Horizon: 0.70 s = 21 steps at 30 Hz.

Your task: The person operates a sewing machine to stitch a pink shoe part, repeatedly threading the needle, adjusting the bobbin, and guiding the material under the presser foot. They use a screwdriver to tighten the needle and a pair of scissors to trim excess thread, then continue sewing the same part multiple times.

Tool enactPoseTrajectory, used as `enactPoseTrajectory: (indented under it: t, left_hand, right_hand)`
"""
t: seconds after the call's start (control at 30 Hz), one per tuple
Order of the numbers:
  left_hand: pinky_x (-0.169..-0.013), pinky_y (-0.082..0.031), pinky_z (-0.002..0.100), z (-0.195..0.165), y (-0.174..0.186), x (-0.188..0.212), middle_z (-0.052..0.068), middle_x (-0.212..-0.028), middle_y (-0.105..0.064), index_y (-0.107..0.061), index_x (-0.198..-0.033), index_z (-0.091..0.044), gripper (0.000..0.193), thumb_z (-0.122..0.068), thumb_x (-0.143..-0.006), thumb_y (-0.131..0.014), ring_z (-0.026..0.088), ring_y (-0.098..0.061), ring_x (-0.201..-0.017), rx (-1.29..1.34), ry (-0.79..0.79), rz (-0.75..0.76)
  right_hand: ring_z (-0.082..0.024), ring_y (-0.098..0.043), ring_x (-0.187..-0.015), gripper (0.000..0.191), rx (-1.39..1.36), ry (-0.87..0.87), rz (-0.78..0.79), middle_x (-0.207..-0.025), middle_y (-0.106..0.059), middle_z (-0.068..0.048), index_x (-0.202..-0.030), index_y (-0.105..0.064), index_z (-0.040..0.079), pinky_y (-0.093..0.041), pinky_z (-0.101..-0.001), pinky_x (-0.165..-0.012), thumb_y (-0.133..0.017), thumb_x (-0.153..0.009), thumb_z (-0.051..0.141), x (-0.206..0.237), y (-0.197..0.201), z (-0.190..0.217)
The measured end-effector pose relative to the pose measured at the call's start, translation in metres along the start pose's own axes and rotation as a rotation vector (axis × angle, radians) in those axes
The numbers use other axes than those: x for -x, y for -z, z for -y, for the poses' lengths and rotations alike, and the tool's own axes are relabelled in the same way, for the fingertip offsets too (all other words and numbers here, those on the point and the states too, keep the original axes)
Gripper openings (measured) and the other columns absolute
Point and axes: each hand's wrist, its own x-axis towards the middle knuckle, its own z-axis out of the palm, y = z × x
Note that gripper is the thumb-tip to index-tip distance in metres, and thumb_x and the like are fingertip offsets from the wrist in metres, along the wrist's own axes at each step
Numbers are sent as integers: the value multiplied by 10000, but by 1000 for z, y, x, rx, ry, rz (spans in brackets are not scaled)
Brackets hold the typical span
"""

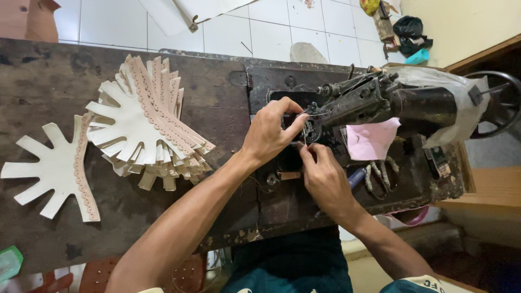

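A black sewing machine (380,100) stands on a dark worn wooden table (49,81). My left hand (268,133) is at the needle area, thumb and forefinger pinched on a thin thread by the needle. My right hand (323,173) sits just below it, fingertips pinched together at the needle and thread too. A stack of cream, comb-shaped leather pieces with pink scalloped trim (146,125) lies to the left. One single such piece (54,171) lies apart at the far left.
A pink paper (372,140) and scissors (380,176) lie under the machine arm. The handwheel (499,103) is at the right. A white tiled floor with bags (410,27) lies beyond the table. A green object (8,263) sits at the lower left corner.
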Motion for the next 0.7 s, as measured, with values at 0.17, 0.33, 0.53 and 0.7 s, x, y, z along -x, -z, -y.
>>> enactPoseTrajectory:
  t: [0.17, 0.33, 0.53, 0.7]
  left_hand:
    - [-677, -541, 357, 0, 0, 0, 111, -906, -728, -699, -1007, -36, 255, -287, -961, -713, 208, -665, -756, 9, 46, 10]
    - [-691, -546, 359, -1, 1, -3, 111, -912, -731, -695, -996, -41, 252, -289, -961, -716, 217, -677, -774, 3, 4, -15]
    - [-738, -539, 389, -4, 2, 1, 116, -918, -729, -696, -1000, -41, 240, -276, -961, -717, 258, -690, -823, 1, 17, -27]
    - [-770, -541, 400, -4, 2, 1, 113, -934, -735, -689, -1000, -40, 237, -273, -962, -719, 269, -700, -866, -3, -19, -46]
  right_hand:
    - [-349, -650, -987, 332, 169, 91, 92, -1085, -608, -236, -1202, -641, -128, -572, -398, -872, -607, -879, -62, -16, -13, -8]
    - [-337, -659, -1001, 360, -74, 299, -13, -1115, -615, -210, -1192, -648, -87, -572, -400, -863, -656, -833, -62, -13, -1, -11]
    - [-350, -665, -985, 373, -122, 82, -13, -1107, -618, -190, -1211, -662, -49, -565, -414, -847, -711, -842, -28, -1, 8, -11]
    - [-335, -663, -960, 358, -183, 78, -59, -1080, -632, -153, -1216, -674, 11, -555, -417, -817, -696, -859, -20, 1, 15, -19]
